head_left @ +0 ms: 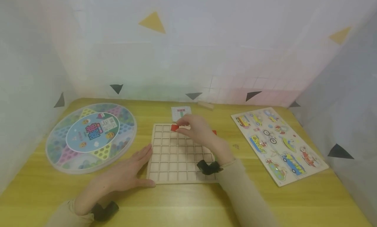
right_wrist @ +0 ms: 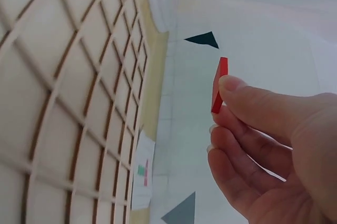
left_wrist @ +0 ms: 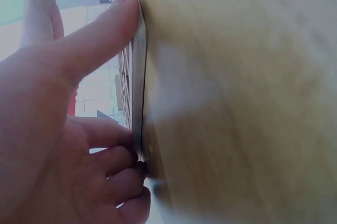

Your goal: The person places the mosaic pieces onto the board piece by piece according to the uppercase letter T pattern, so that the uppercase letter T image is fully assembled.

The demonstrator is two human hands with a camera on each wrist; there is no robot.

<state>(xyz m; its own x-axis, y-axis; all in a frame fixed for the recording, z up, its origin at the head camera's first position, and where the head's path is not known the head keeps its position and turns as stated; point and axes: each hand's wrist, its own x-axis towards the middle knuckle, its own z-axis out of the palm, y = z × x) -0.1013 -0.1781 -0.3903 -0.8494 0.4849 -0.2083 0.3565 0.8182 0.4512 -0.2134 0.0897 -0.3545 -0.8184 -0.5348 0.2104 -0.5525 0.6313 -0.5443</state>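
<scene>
The tile [head_left: 174, 127] is red, the board [head_left: 173, 157] pale and gridded, the table [head_left: 182, 205] yellow.

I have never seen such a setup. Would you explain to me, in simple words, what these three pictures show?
There is no machine here: a person works with a bare left hand and right hand at a table. The wide picture comes from a camera on the head, looking forward and down. The other two come from cameras worn on the wrists, so each shows one hand closely.

On the table lies a wooden grid board. Beyond it are a card and a block; a round game lies left, a puzzle right. The left hand touches the board's edge. The right hand pinches a red tile over the board's far side.
</scene>
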